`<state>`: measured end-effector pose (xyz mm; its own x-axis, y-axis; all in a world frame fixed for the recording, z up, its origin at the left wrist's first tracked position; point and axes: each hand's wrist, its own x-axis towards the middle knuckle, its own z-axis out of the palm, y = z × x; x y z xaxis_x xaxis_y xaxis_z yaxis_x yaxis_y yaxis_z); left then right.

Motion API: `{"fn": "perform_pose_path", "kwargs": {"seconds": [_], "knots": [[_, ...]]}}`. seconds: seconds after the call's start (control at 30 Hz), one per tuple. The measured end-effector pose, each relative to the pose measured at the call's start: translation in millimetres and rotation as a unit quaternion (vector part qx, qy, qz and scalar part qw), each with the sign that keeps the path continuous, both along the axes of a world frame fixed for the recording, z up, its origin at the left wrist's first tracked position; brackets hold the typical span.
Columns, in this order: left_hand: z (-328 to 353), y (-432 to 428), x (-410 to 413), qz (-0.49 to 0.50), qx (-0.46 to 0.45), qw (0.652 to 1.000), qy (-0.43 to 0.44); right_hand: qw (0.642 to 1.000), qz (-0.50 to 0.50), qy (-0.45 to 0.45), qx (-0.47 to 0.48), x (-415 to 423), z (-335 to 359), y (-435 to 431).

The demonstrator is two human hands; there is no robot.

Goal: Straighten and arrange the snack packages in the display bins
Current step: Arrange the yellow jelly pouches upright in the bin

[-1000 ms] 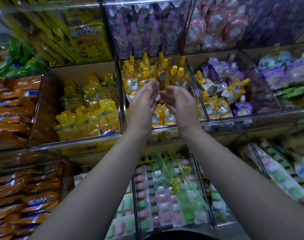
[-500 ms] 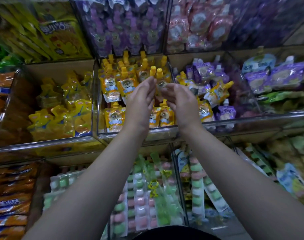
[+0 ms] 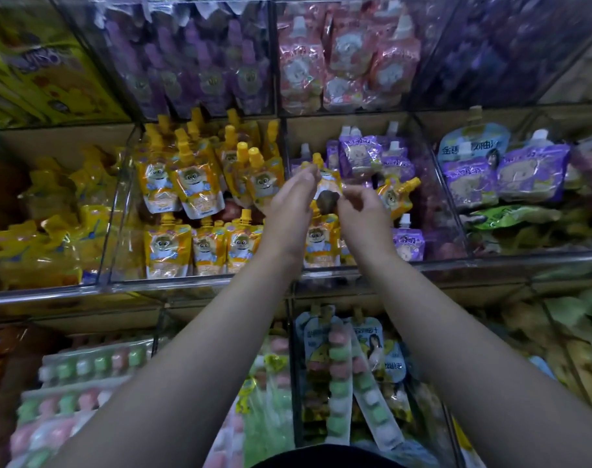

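An orange spout pouch [image 3: 329, 184] is held up between my hands, above the divider between two clear bins. My right hand [image 3: 363, 214] pinches its right side with curled fingers. My left hand [image 3: 289, 211] lies with nearly straight fingers against its left edge. The bin on the left [image 3: 173, 282] holds several matching orange pouches [image 3: 189, 187], some upright in rows, some leaning. The bin on the right [image 3: 436, 256] holds purple pouches [image 3: 362, 157] mixed with stray orange ones [image 3: 394, 194] [image 3: 321, 239].
Clear bins surround these: yellow packets [image 3: 54, 231] to the left, purple and pink pouches [image 3: 348, 59] above, larger purple and blue pouches [image 3: 490, 170] to the right. The lower row holds strips of pink, green and white sweets [image 3: 338, 373]. Acrylic dividers and front rims separate all bins.
Both hands have shifted right, from over the orange-pouch bin to the divider beside the mixed bin. The orange pouch between them now shows more clearly.
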<state>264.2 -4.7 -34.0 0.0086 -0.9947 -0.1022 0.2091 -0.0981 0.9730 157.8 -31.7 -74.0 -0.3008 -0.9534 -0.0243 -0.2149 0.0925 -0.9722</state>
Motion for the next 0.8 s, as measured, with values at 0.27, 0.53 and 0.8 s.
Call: {"fn": "perform_pose_path", "kwargs": {"seconds": [0.27, 0.53, 0.8], "knots": [[-11, -7, -14, 0.011, 0.069, 0.997, -0.025, 0.994, 0.012, 0.057, 0.089, -9, -12, -16], [-17, -5, -16, 0.008, 0.050, 0.998, -0.038, 0.975, 0.107, 0.136, 0.139, -5, -6, -9], [-16, 0, -2, 0.029, 0.038, 0.999, -0.025, 1.000, 0.026, 0.006, 0.011, -7, 4, 9]]}}
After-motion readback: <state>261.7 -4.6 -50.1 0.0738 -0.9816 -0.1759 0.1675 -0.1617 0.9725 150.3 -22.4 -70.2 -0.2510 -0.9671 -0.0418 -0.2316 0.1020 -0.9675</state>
